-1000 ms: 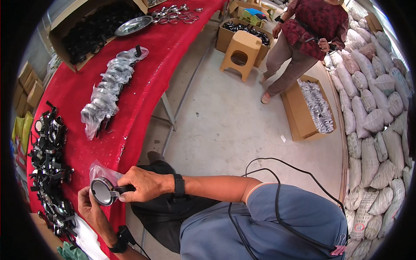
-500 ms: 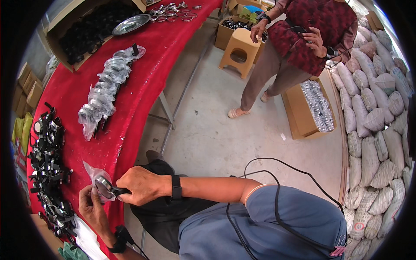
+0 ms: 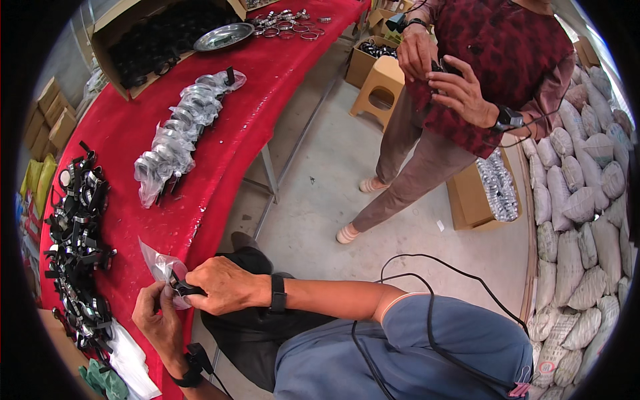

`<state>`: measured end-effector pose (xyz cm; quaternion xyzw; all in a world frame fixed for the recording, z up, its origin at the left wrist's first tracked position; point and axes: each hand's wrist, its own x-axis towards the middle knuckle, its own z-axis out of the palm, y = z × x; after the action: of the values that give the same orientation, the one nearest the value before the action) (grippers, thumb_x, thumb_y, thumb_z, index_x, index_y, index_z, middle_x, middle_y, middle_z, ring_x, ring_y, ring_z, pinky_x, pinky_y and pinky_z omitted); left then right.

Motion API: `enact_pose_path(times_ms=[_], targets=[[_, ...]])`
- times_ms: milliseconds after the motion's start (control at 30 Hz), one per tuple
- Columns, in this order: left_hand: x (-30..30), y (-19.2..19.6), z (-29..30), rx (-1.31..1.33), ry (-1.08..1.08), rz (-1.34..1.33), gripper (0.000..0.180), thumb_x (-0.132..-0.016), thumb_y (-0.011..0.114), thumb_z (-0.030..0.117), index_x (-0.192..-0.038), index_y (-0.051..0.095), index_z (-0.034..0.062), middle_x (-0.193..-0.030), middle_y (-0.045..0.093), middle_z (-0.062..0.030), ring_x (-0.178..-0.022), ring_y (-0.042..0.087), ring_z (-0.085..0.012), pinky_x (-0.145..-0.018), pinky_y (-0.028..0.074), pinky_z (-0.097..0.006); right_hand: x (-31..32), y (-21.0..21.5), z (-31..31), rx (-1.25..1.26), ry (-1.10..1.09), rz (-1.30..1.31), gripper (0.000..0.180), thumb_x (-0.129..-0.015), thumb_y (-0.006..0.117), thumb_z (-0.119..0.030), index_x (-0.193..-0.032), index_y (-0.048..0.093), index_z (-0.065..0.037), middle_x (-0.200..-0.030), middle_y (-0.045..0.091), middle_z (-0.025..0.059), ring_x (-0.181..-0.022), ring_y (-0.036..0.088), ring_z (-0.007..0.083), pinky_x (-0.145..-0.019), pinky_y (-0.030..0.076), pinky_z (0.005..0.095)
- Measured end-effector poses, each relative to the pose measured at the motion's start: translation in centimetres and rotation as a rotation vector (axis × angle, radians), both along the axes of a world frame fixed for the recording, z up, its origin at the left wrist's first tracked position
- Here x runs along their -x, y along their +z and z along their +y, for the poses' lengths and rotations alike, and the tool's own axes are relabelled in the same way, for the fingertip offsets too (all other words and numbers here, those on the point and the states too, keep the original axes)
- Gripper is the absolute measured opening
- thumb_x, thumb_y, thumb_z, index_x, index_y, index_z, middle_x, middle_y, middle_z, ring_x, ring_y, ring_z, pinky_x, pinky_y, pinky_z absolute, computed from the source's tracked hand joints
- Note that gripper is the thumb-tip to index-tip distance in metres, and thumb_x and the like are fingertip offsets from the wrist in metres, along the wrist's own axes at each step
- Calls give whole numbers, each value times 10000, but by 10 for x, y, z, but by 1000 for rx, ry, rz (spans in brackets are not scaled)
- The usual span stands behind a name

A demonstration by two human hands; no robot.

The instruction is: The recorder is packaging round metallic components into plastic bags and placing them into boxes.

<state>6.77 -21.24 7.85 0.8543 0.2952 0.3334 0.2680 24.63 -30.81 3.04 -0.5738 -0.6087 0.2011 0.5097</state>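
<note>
My right hand closes round a black handle belonging to a tool with a metal ring. The tool's head sits inside a clear plastic bag, over the table's near edge. My left hand pinches the lower side of the bag. To the left lies a long heap of similar black-handled metal tools. Farther up the red table, a row of bagged tools lies side by side, handles to the right.
The red-covered table holds a carton of black parts, a metal plate and loose metal rings. A co-worker stands across the floor handling something black. A carton of bagged items, a stool and stacked sacks stand right.
The tool's metal ring, plainly seen before, is now mostly hidden by the bag and my hands. The co-worker has brought both hands together and shifted their feet.
</note>
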Motion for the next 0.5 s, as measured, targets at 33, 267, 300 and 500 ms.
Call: enact_pose_path(times_ms=[33, 267, 300, 500], targets=[[1, 0, -1, 4, 2, -18, 81, -1037, 683, 27, -1048, 719, -45, -859, 680, -34, -766, 616, -92, -682, 497, -254, 1, 0, 1, -16, -3, 9, 339, -849, 775, -238, -742, 586, 22, -703, 622, 246, -707, 652, 473, -661, 489, 548], [0, 16, -8, -27, 3, -4, 51, -985, 694, -31, -1022, 728, -36, -851, 677, -49, -754, 619, -109, -684, 494, -275, 7, 0, 8, -4, 37, 49, 378, -873, 779, -263, -749, 575, 30, -694, 601, 256, -687, 628, 487, -628, 465, 544], [0, 17, -8, -36, 9, -13, 71, -940, 707, -63, -1001, 731, -36, -837, 682, -81, -741, 638, -155, -677, 500, -303, 9, -1, 9, -7, 47, 47, 378, -873, 779, -263, -749, 575, 30, -694, 601, 256, -687, 628, 487, -628, 465, 544], [4, 14, -9, -44, 23, -39, 104, -879, 731, -95, -962, 736, -33, -818, 693, -127, -723, 675, -223, -668, 512, -335, 12, -9, 9, 8, 61, 29, 384, -888, 786, -270, -772, 576, 30, -708, 610, 264, -710, 644, 493, -631, 480, 539]])
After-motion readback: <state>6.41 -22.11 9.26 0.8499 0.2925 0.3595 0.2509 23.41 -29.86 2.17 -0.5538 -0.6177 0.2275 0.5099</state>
